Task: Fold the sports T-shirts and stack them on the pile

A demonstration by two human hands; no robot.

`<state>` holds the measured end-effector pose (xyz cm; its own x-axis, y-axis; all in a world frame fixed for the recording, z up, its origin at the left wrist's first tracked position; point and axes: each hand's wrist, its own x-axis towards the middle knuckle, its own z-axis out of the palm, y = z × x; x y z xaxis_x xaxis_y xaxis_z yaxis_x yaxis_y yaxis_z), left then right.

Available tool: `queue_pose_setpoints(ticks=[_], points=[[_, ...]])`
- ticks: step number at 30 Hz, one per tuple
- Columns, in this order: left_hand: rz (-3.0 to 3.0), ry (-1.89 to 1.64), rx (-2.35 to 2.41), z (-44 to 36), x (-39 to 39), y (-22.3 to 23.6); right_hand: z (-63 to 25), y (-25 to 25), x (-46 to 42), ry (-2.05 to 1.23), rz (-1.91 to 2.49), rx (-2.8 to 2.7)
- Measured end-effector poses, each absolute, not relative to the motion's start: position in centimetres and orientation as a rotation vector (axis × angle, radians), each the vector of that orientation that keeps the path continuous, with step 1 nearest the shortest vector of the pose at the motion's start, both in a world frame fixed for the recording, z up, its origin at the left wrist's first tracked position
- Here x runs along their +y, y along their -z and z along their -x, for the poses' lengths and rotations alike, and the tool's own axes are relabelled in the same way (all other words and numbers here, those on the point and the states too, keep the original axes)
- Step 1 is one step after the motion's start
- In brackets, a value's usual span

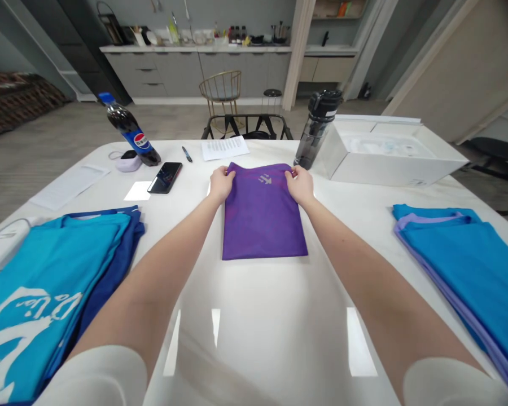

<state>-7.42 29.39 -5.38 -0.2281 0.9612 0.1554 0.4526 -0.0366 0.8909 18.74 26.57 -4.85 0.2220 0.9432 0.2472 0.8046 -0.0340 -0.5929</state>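
Observation:
A purple shirt [262, 217] lies folded into a neat rectangle in the middle of the white table [258, 316], a small pale logo near its far edge. My left hand [221, 184] grips the far left corner of the shirt with curled fingers. My right hand [300, 183] pinches the far right corner the same way. Both arms reach straight forward over the table.
A stack of blue shirts [46, 282] lies at the left, another blue and lilac stack [469, 265] at the right. Behind the shirt stand a cola bottle [129, 129], a phone [165, 177], a pen [187, 154], a paper sheet [224, 147], a dark flask [317, 127] and an open white box [389, 152].

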Motion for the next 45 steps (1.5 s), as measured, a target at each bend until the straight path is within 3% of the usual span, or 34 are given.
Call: queue_pose_setpoints(ticks=[3, 8, 14, 21, 27, 35, 45], points=[[-1.772, -1.157, 1.906, 7.1, 28.8, 6.4, -18.5, 6.1, 27.3, -0.258, 2.067, -1.660], [-2.368, -0.940, 1.588, 4.0, 25.4, 6.7, -16.3, 6.5, 25.6, 0.023, 1.952, -1.764], [-2.326, -0.478, 1.720, 2.5, 23.6, 9.0, -13.6, 7.8, 23.9, -0.230, 1.818, -2.236], [-2.203, -0.529, 1.891, 5.0, 23.0, 8.4, -16.4, 8.1, 22.6, -0.256, 2.131, -2.039], [-2.489, -0.544, 1.516, 2.6, 17.5, 7.4, -14.5, 7.9, 16.2, -0.098, 1.848, -2.240], [-2.397, -0.436, 1.776, 1.4, 12.4, 8.1, -11.7, 8.1, 11.0, -0.202, 2.113, -2.082], [-2.548, -0.336, 1.623, 4.5, 10.1, 7.9, -15.3, 7.7, 8.4, -0.078, 2.124, -2.062]])
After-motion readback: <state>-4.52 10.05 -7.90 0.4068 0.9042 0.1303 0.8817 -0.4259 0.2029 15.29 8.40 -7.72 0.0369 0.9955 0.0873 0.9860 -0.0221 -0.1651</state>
